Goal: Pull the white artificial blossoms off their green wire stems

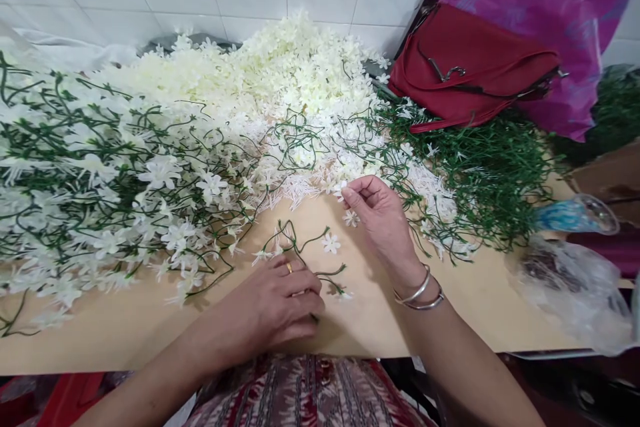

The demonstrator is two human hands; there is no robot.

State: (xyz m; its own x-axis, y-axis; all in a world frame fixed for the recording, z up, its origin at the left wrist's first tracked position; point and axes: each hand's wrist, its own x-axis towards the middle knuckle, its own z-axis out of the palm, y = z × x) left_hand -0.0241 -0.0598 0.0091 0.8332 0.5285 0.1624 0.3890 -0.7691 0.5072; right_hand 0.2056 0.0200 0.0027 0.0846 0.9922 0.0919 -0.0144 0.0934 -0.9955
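My left hand (280,300) is closed low over the table, its fingers curled round a branching green plastic stem (295,243). Some stem ends stick out past the fingers, with white bits on a few tips. My right hand (377,217) pinches a small white artificial flower (340,191) between thumb and forefinger. Just below that pinch is another white flower head (351,218). Between my hands a loose white blossom (331,243) lies on the tabletop. The part of the stem inside my left palm is hidden.
Finished-looking white flower sprays (125,193) pile up at left. Loose cream petals (295,67) heap against the tiled wall. Green stems (490,173) lie at right below a red handbag (480,67) and a purple bag (550,7). A clear plastic bag (580,287) sits at the right edge.
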